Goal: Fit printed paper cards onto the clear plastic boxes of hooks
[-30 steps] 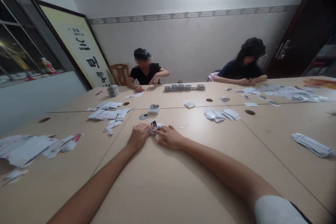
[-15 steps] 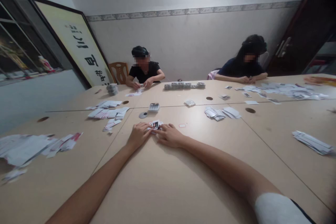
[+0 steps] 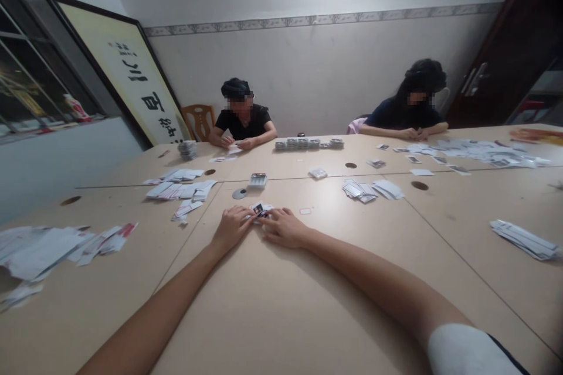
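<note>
Both my arms reach out over a big beige table (image 3: pixel 281 304). My left hand (image 3: pixel 232 226) and my right hand (image 3: pixel 285 227) meet over a small stack of picture cards (image 3: pixel 259 209) lying on the tabletop. The fingers of both hands curl in and pinch the stack from either side. The top card shows a small dark picture. A tiny white card (image 3: pixel 305 211) lies just right of my right hand.
Spread cards (image 3: pixel 182 190) lie to the left, with a grey disc (image 3: pixel 240 193) and a card pack (image 3: pixel 257 180) ahead. More card piles (image 3: pixel 372 189) sit right, paper heaps (image 3: pixel 48 246) far left. Two people sit across the table handling cards. A row of stacked packs (image 3: pixel 308 143) lines the far side.
The top card was tilted up between my fingers; now it lies flatter on the stack and my hands have closed in a little. The far-left person's hands dropped to the table.
</note>
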`<state>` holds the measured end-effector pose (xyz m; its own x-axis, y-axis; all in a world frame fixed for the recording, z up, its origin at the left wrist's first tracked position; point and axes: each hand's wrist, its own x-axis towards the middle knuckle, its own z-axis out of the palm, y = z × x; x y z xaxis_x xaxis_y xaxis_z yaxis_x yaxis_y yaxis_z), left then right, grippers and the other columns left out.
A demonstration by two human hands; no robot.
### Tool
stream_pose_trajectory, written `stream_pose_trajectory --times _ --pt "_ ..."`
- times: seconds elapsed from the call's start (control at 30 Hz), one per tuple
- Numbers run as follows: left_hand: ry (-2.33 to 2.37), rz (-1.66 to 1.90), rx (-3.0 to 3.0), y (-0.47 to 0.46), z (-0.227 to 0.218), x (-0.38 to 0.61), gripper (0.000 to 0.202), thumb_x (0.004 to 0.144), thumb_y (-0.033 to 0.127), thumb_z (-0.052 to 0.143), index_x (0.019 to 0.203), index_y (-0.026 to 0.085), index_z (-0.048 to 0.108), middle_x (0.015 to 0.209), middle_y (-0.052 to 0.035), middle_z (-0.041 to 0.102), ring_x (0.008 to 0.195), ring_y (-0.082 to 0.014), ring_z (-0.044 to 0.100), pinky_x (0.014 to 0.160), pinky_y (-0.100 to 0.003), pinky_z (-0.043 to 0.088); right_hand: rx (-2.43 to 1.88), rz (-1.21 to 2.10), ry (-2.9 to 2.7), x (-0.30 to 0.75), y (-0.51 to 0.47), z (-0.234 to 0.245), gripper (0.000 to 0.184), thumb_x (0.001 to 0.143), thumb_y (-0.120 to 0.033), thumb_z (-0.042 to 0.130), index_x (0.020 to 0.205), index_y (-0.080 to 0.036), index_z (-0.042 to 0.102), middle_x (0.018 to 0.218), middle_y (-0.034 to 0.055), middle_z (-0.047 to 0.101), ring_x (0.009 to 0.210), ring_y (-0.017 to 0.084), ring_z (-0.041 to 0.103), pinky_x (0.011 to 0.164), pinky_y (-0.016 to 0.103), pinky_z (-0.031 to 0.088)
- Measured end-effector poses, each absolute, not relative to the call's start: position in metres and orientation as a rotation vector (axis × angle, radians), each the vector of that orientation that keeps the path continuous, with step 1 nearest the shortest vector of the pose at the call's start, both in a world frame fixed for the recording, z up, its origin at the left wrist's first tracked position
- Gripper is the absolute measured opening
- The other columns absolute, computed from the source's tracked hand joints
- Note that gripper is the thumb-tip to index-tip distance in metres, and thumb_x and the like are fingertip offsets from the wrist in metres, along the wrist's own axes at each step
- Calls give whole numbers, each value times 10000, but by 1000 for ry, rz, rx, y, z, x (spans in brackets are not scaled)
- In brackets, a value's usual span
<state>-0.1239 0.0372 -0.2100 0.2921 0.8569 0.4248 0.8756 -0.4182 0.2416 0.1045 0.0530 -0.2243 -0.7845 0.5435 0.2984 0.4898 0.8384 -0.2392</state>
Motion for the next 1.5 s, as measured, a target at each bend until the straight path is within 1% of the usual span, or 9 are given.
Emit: stream_pose_trajectory --times 0.33,0.5,0.73,0.87,0.97,1.03,1.1,1.27,1.5 --pt "-1706 -859 -2380 39 -209 -125 229 938 305 532 898 193 727 1007 -96 777 1005 -262 688 893 -385 457 -758 250 -2639 105 52 -224 527 991 -459 537 1462 -224 507 1361 175 576 1276 298 504 1081 489 342" --pt "-1722 -934 -2268 38 -209 -125 249 935 324 519 873 191 719 958 -102 779 961 -279 699 879 -402 469 -732 318 -2589 105 52 -225 530 967 -424 581 1442 -198 513 1515 207 448 1384 325 434 1114 527 338" --pt "-1693 -1045 -2074 35 -192 -124 259 937 326 489 895 179 699 964 -123 767 971 -294 691 892 -425 478 -698 491 -2380 104 50 -228 594 876 -339 702 1418 -165 533 1486 211 499 1471 382 329 1163 595 291" --pt "-1603 -1046 -2061 29 -154 -104 223 920 287 501 835 177 675 908 -116 753 943 -298 685 859 -421 475 -655 599 -2082 104 46 -202 330 943 -346 607 1232 -188 644 1320 170 633 1310 313 539 1103 520 403" --pt "-1498 -1034 -2090 23 -108 -74 192 920 263 516 843 180 671 948 -98 744 943 -286 684 846 -415 459 -640 716 -1819 107 43 -157 280 1016 -400 455 1078 -191 631 953 92 721 921 218 708 839 394 564" --pt "-1419 -1032 -2111 19 -73 -49 175 923 277 541 846 187 669 966 -82 741 967 -278 679 864 -408 449 -577 784 -1697 113 40 -119 282 1024 -417 421 1042 -201 601 911 60 714 815 171 711 720 319 578" --pt "-1349 -1036 -2131 13 -40 -25 185 936 307 550 853 189 666 942 -73 739 954 -266 676 849 -390 452 -506 799 -1597 122 35 -80 237 991 -430 492 1017 -211 578 945 46 704 849 147 696 755 300 581" --pt "-1251 -1359 -2217 -14 12 15 183 954 311 562 867 179 653 836 -41 723 816 -206 685 781 -336 488 -301 1049 -1383 155 16 -12 239 804 -368 770 799 -201 599 747 -22 645 741 121 642 737 286 561" --pt "-1129 -1456 -2559 -62 23 15 231 1006 324 533 892 215 702 843 -5 752 846 -172 707 795 -301 515 -280 1097 -1508 183 -17 2 277 751 -282 851 684 -188 599 679 -11 667 682 114 651 667 258 549"
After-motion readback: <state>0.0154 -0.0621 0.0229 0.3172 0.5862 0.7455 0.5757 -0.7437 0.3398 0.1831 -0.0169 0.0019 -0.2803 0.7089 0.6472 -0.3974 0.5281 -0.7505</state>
